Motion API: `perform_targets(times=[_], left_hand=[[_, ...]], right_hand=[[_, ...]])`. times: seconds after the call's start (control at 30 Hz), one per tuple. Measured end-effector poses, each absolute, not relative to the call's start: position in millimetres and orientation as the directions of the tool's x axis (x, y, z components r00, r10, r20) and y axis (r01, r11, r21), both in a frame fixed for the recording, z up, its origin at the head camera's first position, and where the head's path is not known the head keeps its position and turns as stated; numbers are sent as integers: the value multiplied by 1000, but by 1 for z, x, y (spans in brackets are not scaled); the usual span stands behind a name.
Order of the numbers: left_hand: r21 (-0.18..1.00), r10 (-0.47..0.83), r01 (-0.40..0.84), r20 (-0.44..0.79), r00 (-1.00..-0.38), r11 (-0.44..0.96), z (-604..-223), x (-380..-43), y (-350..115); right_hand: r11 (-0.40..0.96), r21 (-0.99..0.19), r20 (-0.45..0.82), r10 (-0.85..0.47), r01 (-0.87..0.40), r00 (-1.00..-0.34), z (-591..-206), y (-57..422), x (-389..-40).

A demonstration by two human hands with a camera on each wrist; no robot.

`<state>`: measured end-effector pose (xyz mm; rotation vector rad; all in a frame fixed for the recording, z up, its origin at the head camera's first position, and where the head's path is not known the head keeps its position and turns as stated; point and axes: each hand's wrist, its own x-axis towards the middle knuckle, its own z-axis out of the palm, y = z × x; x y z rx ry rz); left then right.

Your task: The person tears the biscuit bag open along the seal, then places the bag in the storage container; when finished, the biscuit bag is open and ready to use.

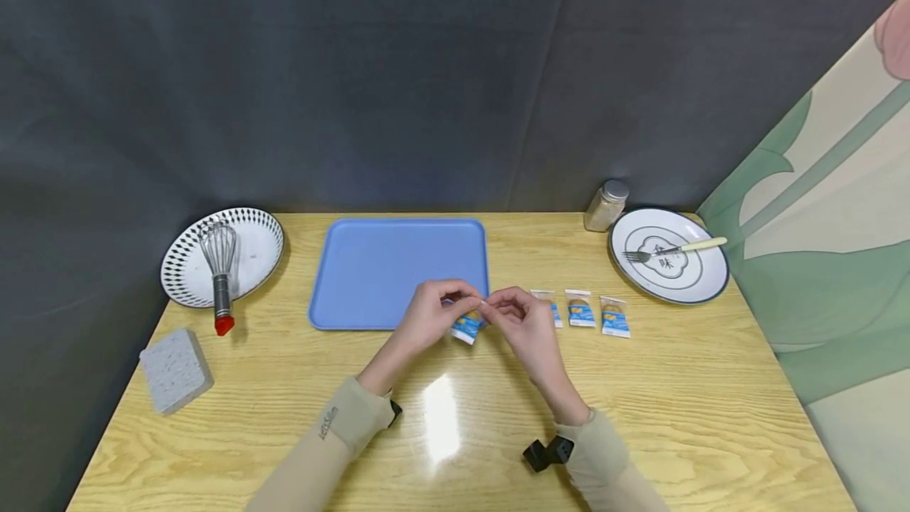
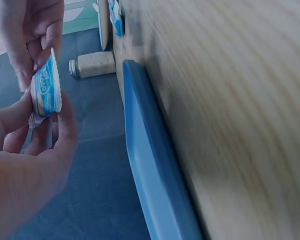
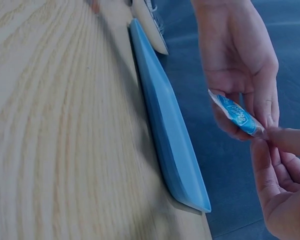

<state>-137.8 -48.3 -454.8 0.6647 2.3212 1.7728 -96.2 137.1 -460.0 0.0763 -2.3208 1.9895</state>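
A small blue-and-clear snack packet, with something round and yellowish showing through it, is held up in front of the tray's lower right corner. My left hand pinches it between thumb and fingers from the left. From the right, my right hand pinches the packet's top end, its fingertips meeting those of the left. The right wrist view shows the wrapper tilted, its crimped edge facing away from the right hand. Beside the right hand, similar packets lie in a row on the table.
Behind the hands lies a blue tray. At left, a patterned plate bears a whisk, with a grey sponge-like block nearer. At right are a shaker jar and a plate with a fork on it.
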Motion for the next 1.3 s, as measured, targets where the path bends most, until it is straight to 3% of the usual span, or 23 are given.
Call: perform_targets(times=[0.47, 0.67, 0.9, 1.3], left_hand=[[909, 536, 315, 128, -834, 273, -445, -148, -57], [915, 557, 286, 84, -826, 286, -445, -153, -62], [913, 531, 230, 16, -847, 338, -445, -151, -63], [938, 353, 83, -44, -935, 337, -441, -142, -52]], right_hand=[[101, -986, 138, 83, -129, -987, -469, 129, -98], [111, -979, 174, 20, -171, -984, -467, 127, -99], [269, -941, 212, -9, -206, -977, -472, 121, -101], [460, -794, 481, 76, -397, -873, -477, 105, -104]])
